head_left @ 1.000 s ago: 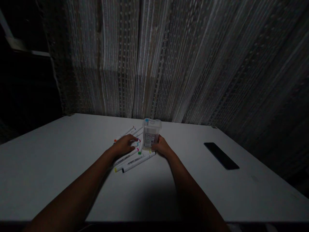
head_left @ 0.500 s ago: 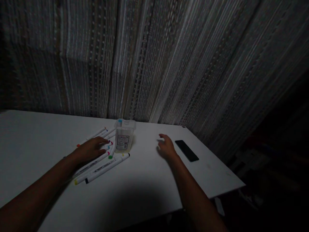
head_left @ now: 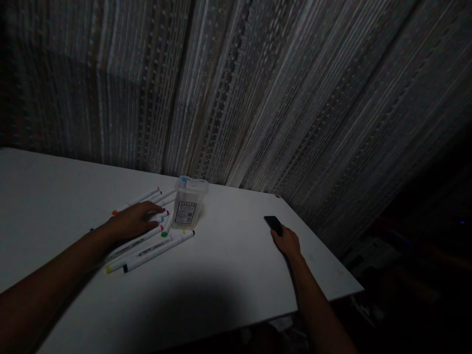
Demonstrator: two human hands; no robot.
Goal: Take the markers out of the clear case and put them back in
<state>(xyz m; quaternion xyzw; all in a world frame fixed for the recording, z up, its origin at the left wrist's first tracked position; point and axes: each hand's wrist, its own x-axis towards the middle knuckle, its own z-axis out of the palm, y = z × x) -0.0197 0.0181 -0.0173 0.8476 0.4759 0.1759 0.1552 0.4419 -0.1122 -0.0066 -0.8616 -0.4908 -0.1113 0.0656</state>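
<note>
My left hand (head_left: 135, 220) lies over a loose pile of white markers (head_left: 157, 251), its thumb and fingers apart, touching some of them. The markers have coloured ends, among them orange, pink, green, yellow and black. Just right of the pile stands a clear plastic box (head_left: 188, 209) with a printed label and a blue-ended marker inside at its top left corner. Over on the right, my right hand (head_left: 288, 242) is closed round the near end of a black phone (head_left: 273, 222), thumb on the left side. The phone's lower part is hidden under the hand.
The white table (head_left: 228, 255) ends at a right edge beyond my right hand and at a front edge under my right forearm. A striped, patterned curtain (head_left: 206, 88) hangs behind the table. The right side of the room is dark.
My right hand has let go of the clear box, moved right and taken hold of the phone. My left hand stays over the markers. The view has turned to the right.
</note>
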